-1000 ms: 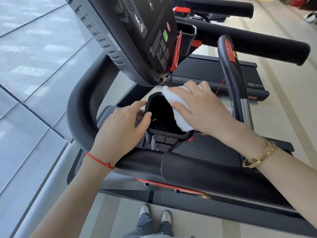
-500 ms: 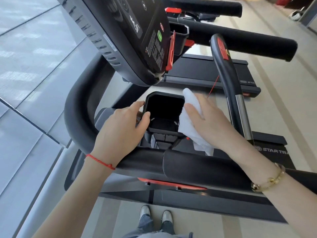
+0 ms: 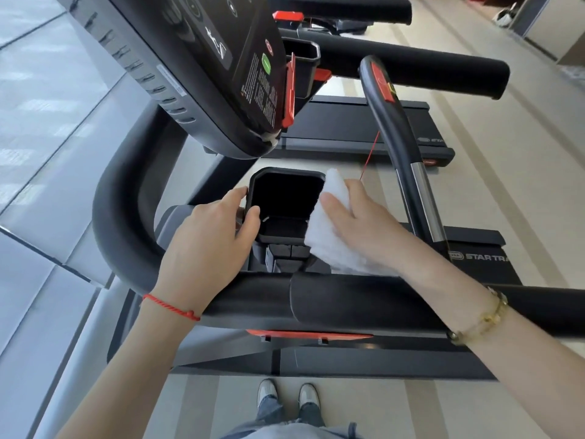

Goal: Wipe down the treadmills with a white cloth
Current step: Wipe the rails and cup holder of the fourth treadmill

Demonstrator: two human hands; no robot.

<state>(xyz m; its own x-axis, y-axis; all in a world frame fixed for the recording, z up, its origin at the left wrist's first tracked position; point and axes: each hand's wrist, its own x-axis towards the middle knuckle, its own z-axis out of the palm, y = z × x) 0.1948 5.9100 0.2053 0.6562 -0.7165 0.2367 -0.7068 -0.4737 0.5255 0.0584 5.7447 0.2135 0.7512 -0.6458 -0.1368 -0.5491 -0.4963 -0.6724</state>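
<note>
With the left hand (image 3: 210,240) gripping the cup holder (image 3: 286,205) steady, the right hand (image 3: 364,228), holding the white cloth (image 3: 329,229), should press firmly along its right wall.

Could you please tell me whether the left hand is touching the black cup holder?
Touching. The head view shows the left hand gripping the left rim of the black cup holder, thumb on its near edge and fingertips against its outer wall.
</note>
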